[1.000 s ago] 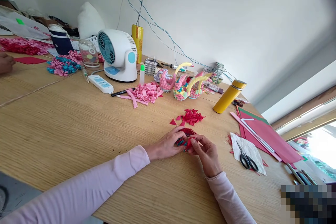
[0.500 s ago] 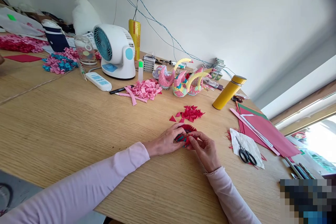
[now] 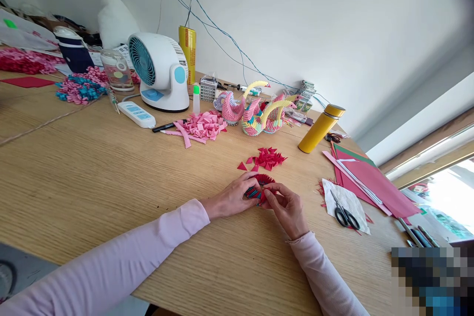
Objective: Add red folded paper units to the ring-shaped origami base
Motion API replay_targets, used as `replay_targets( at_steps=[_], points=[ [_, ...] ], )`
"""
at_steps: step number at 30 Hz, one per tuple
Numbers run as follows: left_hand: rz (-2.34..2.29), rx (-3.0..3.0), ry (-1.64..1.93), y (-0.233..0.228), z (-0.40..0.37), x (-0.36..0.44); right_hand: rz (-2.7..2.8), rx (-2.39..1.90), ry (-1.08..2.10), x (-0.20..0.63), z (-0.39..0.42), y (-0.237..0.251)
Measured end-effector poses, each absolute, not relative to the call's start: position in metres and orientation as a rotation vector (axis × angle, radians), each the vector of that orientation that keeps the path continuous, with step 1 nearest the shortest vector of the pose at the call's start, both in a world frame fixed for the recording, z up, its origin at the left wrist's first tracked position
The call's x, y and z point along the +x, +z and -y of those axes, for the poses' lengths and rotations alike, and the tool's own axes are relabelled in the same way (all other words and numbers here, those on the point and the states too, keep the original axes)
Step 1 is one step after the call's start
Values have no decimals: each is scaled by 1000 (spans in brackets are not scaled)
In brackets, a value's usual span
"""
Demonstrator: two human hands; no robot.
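A round ring of folded paper pieces (image 3: 265, 178), red on its rim and teal inside, rests on the wooden table (image 3: 148, 173). My left hand (image 3: 233, 196) is closed around its left side, the fingers reaching over the edge. At its near right side, my right hand (image 3: 288, 205) pinches a small red folded paper piece (image 3: 264, 197) against the ring. My fingers hide part of the ring. Just beyond it lies a pile of red folded paper triangles (image 3: 269, 158), with a few loose ones on its left.
Pink folded pieces (image 3: 206, 125) and several paper swans (image 3: 253, 117) stand farther back. A white fan (image 3: 163, 71) is at the back left. To the right are a yellow flask (image 3: 321, 129), scissors (image 3: 346, 216) on a white tissue, and red paper sheets (image 3: 377, 182).
The whole view has shifted slightly. My hands keep nearly the same hold on the ring, with the right fingers a little differently set on the red piece.
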State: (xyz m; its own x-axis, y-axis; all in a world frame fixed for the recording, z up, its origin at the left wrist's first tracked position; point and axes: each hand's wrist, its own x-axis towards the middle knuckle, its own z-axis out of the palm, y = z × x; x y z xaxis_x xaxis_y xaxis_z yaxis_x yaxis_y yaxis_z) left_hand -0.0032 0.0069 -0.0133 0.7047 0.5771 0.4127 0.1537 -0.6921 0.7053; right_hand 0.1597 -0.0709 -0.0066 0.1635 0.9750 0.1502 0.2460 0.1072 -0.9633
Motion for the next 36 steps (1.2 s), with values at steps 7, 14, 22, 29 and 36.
replay_targets(
  at_steps=[7, 14, 22, 29, 36],
  points=[
    [-558, 2254, 826, -9, -6, -5, 1313, -1360, 842, 159, 71, -6],
    [-552, 2238, 810, -5, -4, -5, 1380, -1400, 784, 159, 70, -5],
    [-585, 2244, 800, -7, -3, -4, 1586, -1450, 648, 159, 69, 4],
    [-593, 2249, 813, -11, -4, -4, 1690, -1497, 545, 160, 71, 7],
    [-575, 2261, 802, -12, -5, -5, 1774, -1453, 502, 167, 67, 11]
  ],
)
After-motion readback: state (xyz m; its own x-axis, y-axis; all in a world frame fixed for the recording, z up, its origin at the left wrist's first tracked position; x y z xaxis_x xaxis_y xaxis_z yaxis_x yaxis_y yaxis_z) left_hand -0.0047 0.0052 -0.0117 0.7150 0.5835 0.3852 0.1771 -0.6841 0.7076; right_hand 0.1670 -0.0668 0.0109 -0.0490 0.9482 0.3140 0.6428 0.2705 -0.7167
